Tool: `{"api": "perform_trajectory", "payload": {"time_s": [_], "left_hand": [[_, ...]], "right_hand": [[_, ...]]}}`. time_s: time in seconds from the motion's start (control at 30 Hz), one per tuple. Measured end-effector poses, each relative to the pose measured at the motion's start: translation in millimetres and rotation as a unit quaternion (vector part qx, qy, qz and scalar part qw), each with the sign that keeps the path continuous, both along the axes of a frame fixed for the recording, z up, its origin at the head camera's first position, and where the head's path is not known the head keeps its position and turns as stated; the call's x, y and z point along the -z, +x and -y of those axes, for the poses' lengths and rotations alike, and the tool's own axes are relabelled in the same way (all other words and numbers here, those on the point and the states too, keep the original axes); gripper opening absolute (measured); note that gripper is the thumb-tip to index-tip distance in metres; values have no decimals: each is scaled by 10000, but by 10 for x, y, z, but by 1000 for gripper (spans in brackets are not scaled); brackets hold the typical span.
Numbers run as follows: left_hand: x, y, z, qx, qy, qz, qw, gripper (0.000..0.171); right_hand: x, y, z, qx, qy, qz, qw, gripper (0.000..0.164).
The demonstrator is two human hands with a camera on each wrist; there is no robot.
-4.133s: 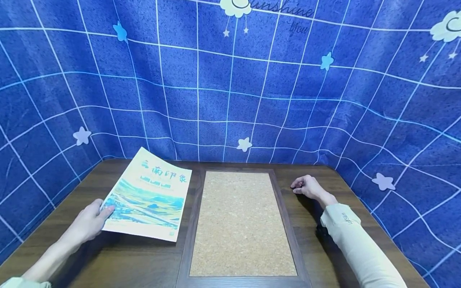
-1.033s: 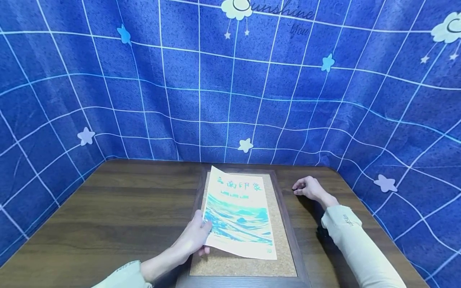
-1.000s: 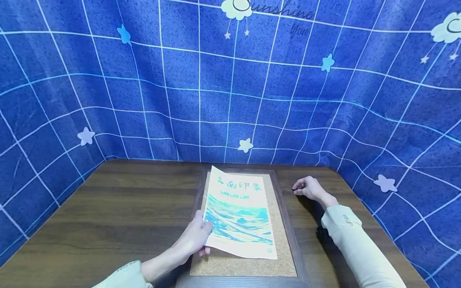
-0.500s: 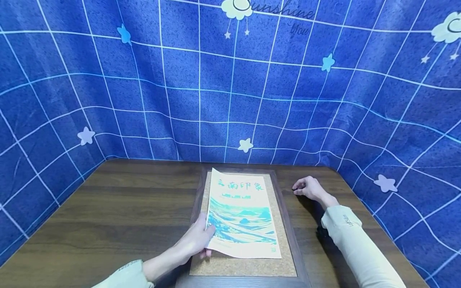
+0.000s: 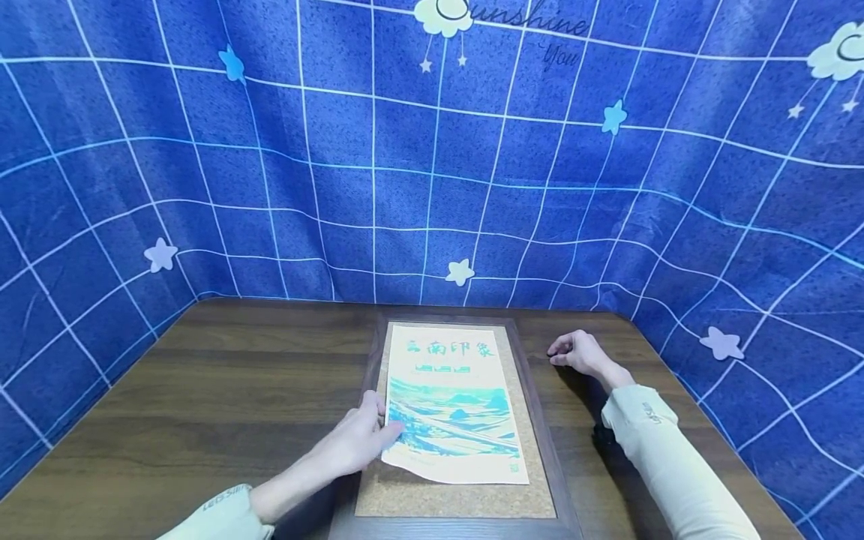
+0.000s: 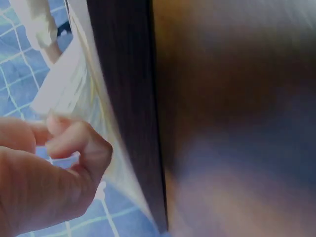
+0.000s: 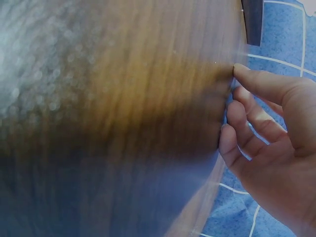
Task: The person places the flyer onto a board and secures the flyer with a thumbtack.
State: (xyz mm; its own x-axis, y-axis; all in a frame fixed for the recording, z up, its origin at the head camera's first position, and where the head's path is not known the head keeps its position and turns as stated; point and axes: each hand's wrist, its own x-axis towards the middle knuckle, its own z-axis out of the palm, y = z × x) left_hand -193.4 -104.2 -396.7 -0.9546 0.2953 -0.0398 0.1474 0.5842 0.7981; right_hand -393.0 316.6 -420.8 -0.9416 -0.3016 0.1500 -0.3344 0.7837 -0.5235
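A printed poster (image 5: 454, 405) with green lettering and a blue-green landscape lies over a framed cork board (image 5: 466, 499). Its lower left edge curves up slightly. My left hand (image 5: 351, 441) pinches that edge, thumb on the printed face and fingers at the side. In the left wrist view the left hand (image 6: 54, 173) has curled fingers close to the blurred poster (image 6: 74, 81). To the right of the board, my right hand (image 5: 582, 354) rests on the table with nothing in it. The right wrist view has the right hand (image 7: 276, 128) loosely curled, fingertips on the wood.
The dark wooden table (image 5: 256, 375) extends to both sides of the board. A blue gridded curtain (image 5: 405, 187) with stars and clouds hangs around its back and sides. Under the right sleeve (image 5: 675, 465) sits a small dark object (image 5: 603, 435), mostly hidden.
From the left side of the table, my left hand has brought the poster right, over the cork board. Its raised top left corner has since dropped flat. The right hand stays put.
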Motion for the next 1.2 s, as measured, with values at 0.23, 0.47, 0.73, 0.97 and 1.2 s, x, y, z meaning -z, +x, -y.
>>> {"api": "perform_trajectory", "payload": {"time_s": [0.23,0.47,0.73,0.97,1.2], "left_hand": [[-37,-104,116,245,-1293,-902,9872,32],[24,-303,192,1571,-2008,-1504,9552,68],[38,-343,225,2102,-2274,-1079,9447,88],[54,-326,217,2110,-2303,-1051,9441,92],[95,-350,224,2100,-2310,-1099,9436,92]], "right_hand": [[10,-10,24,70,-13,0,10000,10],[-85,-1,105,142,-199,109,9996,10],[-287,-66,419,287,-819,-54,9962,12],[-467,-169,905,33,-565,-534,9970,11],[-486,-266,1402,-136,-362,-767,9963,12]]}}
